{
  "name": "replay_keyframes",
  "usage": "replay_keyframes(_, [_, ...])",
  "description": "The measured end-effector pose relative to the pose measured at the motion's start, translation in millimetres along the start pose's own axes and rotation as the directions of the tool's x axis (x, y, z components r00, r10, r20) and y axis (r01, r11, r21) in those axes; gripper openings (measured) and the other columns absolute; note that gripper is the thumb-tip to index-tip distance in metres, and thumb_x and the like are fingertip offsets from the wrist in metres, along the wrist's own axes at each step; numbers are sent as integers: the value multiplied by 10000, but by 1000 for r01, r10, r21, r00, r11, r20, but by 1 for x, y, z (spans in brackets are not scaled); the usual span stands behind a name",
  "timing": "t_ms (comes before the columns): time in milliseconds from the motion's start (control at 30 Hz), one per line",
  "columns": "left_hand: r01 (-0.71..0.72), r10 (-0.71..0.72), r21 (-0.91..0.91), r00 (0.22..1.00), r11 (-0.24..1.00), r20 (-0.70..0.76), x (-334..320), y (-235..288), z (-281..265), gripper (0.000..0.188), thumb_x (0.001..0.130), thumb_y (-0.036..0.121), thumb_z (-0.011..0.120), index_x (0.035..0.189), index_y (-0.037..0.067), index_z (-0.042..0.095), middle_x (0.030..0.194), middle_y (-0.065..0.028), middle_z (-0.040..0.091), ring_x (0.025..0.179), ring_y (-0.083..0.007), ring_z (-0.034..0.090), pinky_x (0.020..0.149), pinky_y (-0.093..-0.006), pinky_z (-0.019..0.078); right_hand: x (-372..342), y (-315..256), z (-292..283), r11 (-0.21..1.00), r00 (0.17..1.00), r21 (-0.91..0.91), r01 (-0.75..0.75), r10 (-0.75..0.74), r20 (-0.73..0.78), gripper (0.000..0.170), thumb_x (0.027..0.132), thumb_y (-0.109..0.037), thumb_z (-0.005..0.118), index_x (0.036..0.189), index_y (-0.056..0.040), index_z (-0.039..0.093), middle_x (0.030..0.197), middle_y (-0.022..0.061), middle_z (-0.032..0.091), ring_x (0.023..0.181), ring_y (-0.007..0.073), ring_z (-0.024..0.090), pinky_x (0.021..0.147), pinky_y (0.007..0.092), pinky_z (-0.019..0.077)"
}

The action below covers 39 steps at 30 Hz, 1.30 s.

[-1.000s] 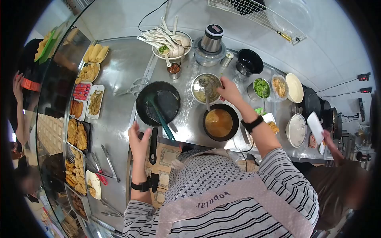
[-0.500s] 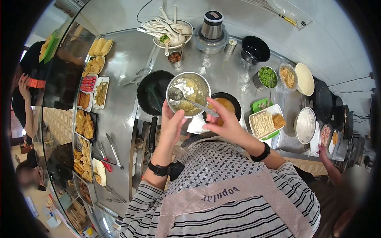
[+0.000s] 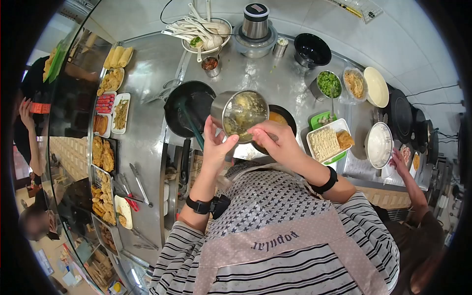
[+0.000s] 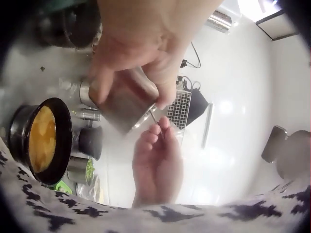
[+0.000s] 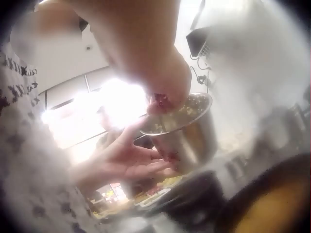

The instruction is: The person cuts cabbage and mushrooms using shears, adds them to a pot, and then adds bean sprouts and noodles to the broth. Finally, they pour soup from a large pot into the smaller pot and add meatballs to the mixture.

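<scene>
My left hand (image 3: 216, 150) grips a metal canister (image 3: 221, 110) by its side and rim, tilted with its mouth toward me. Pale minced bits in a wet mix cling to the inside. With curled fingers my right hand (image 3: 279, 142) pinches the handle of a metal spoon (image 4: 154, 116) at the rim; the spoon's bowl is hidden inside. Partly behind the canister and right hand is a black bowl (image 4: 60, 141) of orange-brown broth. To the left lies a black frying pan (image 3: 182, 110) with a green spatula (image 3: 195, 130) in it.
A tray of dry noodles (image 3: 324, 143) stands at right, near a tin of chopped greens (image 3: 328, 83). Trays of fried food (image 3: 103, 152) line the left. At the back are a food chopper (image 3: 255, 29) and a basin of ladles (image 3: 219, 34). Another person's arm (image 3: 410, 182) reaches in at right.
The canister went from the counter into my left hand above the pan and bowl, then tipped toward me. My right hand moved from beside its rim to gripping the spoon.
</scene>
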State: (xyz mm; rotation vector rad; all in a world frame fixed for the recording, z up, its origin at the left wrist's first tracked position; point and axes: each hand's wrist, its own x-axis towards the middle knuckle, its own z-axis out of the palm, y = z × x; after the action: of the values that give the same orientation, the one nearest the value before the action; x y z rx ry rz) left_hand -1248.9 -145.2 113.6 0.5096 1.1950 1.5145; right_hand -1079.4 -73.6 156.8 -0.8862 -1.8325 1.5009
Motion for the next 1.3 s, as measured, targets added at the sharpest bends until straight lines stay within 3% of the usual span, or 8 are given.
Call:
replay_keyframes(267, [247,-250,-151,968,957,-2,1,-17,-20,736,803,77,640,1376,104,180,1306,-85,369,1099,-203,483,860,-362,458,-27,33,-35,577,895,788,-213,439,-79,249,936,-169,465,1015,26,597,843,87,611,706,107,560,645,221,464])
replay_keyframes(400, [200,-213,-132,972,971,-99,-3,-8,-44,569,830,113,614,1305,87,302,1225,-89,455,1058,-190,530,798,-319,533,-84,75,-58,979,963,202,-14,67,-262,177,887,-68,517,1026,-3,604,915,112,614,740,184,587,698,281,487])
replay_keyframes(500, [166,-182,-133,976,977,-120,-8,5,-44,501,842,130,597,1272,73,345,1168,-91,504,1014,-190,559,805,-307,536,-103,112,-62,803,934,-546,239,-344,-99,217,806,-6,577,1018,-34,616,927,123,608,786,244,588,701,316,486])
replay_keyframes(967, [420,-415,-190,907,887,64,55,-15,19,410,848,229,546,1155,-12,420,1128,-138,500,976,-302,549,845,-399,530,-10,67,-50,989,957,-62,136,-148,-248,272,856,-188,556,1075,-27,576,910,145,593,865,268,567,785,340,440])
replay_keyframes(1033, [436,-429,-266,899,860,88,80,-13,33,407,836,218,541,1150,-13,423,1120,-143,497,959,-313,553,841,-405,532,-4,85,-95,928,836,-329,-174,-38,-548,331,834,-235,584,1086,-22,549,910,178,585,885,296,562,796,357,435])
replay_keyframes(1100, [428,-430,-265,901,864,52,112,-28,38,408,794,188,560,1128,-7,428,1064,-162,485,962,-320,546,833,-420,535,-10,111,-151,511,724,-760,-401,-332,-605,395,799,-265,627,1091,-18,527,866,189,593,828,325,572,752,360,452])
replay_keyframes(1200, [439,-449,-244,893,865,13,165,-71,33,375,757,160,581,1069,2,445,1026,-172,456,966,-310,530,832,-419,534,-23,152,-191,506,700,-574,-644,87,-709,457,753,-298,673,1085,-17,530,778,160,596,724,318,585,670,363,465])
replay_keyframes(1300, [480,-516,-292,854,827,-59,192,-98,34,356,760,151,576,1057,0,451,1063,-176,434,941,-295,527,824,-399,536,-13,180,-202,765,590,-283,-578,152,-793,526,714,-321,712,1097,-14,521,729,114,593,623,259,575,595,342,456])
